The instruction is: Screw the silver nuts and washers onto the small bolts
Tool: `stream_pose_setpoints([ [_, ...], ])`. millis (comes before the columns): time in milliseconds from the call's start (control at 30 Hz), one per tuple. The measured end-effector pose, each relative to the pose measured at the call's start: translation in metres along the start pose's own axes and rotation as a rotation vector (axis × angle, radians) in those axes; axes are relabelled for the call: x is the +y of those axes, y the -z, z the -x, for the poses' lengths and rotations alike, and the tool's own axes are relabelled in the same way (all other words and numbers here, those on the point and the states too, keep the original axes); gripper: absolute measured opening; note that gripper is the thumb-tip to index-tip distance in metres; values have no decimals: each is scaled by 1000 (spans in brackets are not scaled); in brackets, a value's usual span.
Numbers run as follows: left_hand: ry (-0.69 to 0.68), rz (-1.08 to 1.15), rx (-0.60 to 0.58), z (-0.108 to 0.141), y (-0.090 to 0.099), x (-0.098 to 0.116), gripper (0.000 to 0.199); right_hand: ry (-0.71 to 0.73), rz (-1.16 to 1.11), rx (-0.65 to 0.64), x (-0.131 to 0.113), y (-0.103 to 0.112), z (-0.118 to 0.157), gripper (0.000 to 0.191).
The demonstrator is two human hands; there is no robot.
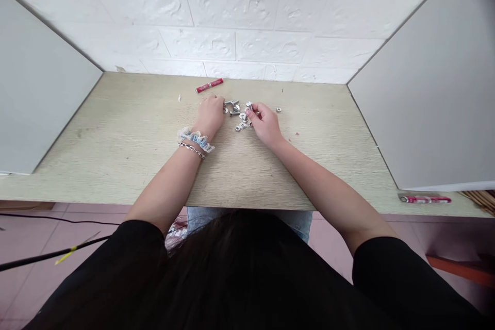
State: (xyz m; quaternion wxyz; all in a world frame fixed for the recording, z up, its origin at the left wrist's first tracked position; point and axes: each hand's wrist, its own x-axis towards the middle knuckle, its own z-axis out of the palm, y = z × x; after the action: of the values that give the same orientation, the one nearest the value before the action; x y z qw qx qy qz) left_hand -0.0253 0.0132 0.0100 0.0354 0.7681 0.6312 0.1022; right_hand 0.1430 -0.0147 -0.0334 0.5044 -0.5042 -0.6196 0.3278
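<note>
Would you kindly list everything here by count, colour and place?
Wall: one, white, at the back.
Panels: two, grey, left and right.
Tabletop: one, pale beige, across the middle.
Tubes: two, red, near wall and front edge.
Metal hardware: several pieces, silver, tabletop centre.
Loose nut: one, silver, farther right.
Sticks: several, brown, far right.
Cords: two, black, lower left.
Floor: one, pink, below.
Scrunchie: one, pale blue, left wrist.
Bracelet: one, silver, left wrist.
Jeans: one, blue, bottom centre.
Sleeves: two, black, lower corners.
Left hand: one, bare, beside hardware.
Right hand: one, bare, gripping bolt.
</note>
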Motion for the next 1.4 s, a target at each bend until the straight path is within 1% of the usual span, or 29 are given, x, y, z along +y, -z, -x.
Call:
stream_pose_setpoints([
  [200, 44, 161, 14, -2, 0, -2, 38, 6, -2, -6, 0, 1, 0, 24],
  [267, 40, 216, 53, -4, 0, -4, 38, 3, 2, -8, -1, 1, 1, 24],
  [333, 37, 319, 118, -7, 0, -4, 36, -4, 2, -13, -3, 1, 1, 22],
  [400, 45, 507, 182, -10, 1, -3, 29, -13, 3, -23, -5, 1, 2, 19],
  [433, 60, 640, 194, -11, 1, -2, 25, -15, 3, -29, -5, 1, 2, 17],
  [467, 82, 795, 181, -12, 2, 0, 20, -15, 4, -36, -6, 1, 2, 17],
  [533, 145, 1139, 97, -13, 4, 2, 14, -8, 9, -45, -8, 1, 2, 16],
  [600, 200, 1440, 16, -14, 5, 2, 14, 1, 15, -52, -9, 1, 2, 15],
  [633, 218, 1546, -3, -15, 6, 1, 16, -1, 22, -58, -9, 1, 2, 13],
  [700, 244, 1667, 6, -18, 6, -2, 17, -12, 43, -76, -8, 1, 2, 11],
  [833, 269, 1733, 89, -25, 5, -10, 22, -2, 100, -110, -7, 1, 2, 11],
  [900, 260, 1719, 140, -25, 6, -12, 25, 18, 130, -123, -7, 1, 2, 11],
  [1000, 223, 1658, 163, -23, 8, -12, 28, 37, 168, -116, -7, 1, 2, 8],
  [1133, 204, 1644, 144, -19, 11, -11, 27, 75, 186, -77, -6, 1, 0, 9],
  [1267, 236, 1726, 97, -19, 10, -9, 23, 90, 202, -48, -3, 1, -1, 9],
  [1333, 272, 1779, 49, -19, 9, -6, 19, 94, 218, -32, -1, 1, -2, 9],
  [1400, 312, 1802, -42, -16, 9, -1, 15, 101, 231, -15, 1, 1, -2, 8],
])
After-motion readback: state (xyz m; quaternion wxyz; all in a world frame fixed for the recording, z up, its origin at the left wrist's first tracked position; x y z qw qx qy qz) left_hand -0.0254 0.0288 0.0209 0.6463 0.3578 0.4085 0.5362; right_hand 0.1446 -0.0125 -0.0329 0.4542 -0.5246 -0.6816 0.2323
